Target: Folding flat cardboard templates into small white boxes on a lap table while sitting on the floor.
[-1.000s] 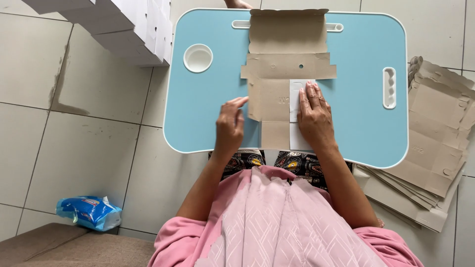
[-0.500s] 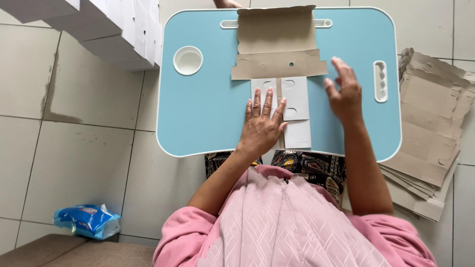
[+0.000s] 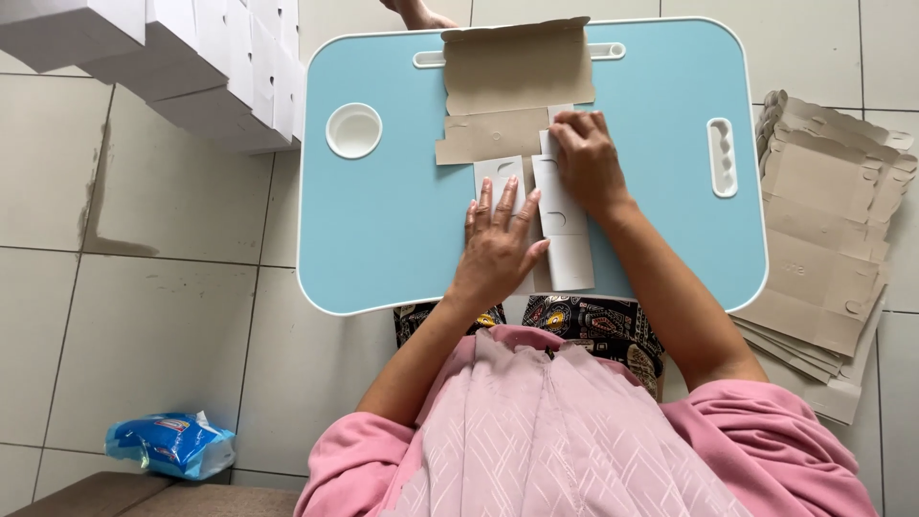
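A flat cardboard box blank [image 3: 517,81], brown inside and white outside, lies on a light blue lap table [image 3: 392,220]. Its two white side flaps [image 3: 565,244] are folded inward toward me. My left hand [image 3: 498,239] lies flat with fingers spread on the left white flap. My right hand [image 3: 584,158] presses on the upper end of the right white flap, next to the brown middle panel [image 3: 493,134].
A stack of flat brown cardboard blanks [image 3: 823,211] lies on the tiled floor at the right. Folded white boxes [image 3: 191,57] are piled at the upper left. A blue plastic packet [image 3: 172,445] lies at the lower left. The table has a round cup recess [image 3: 353,130].
The side flaps were folded in, showing their white faces. My right hand swung out to the right, then came back onto the right flap; my left hand moved onto the left flap.
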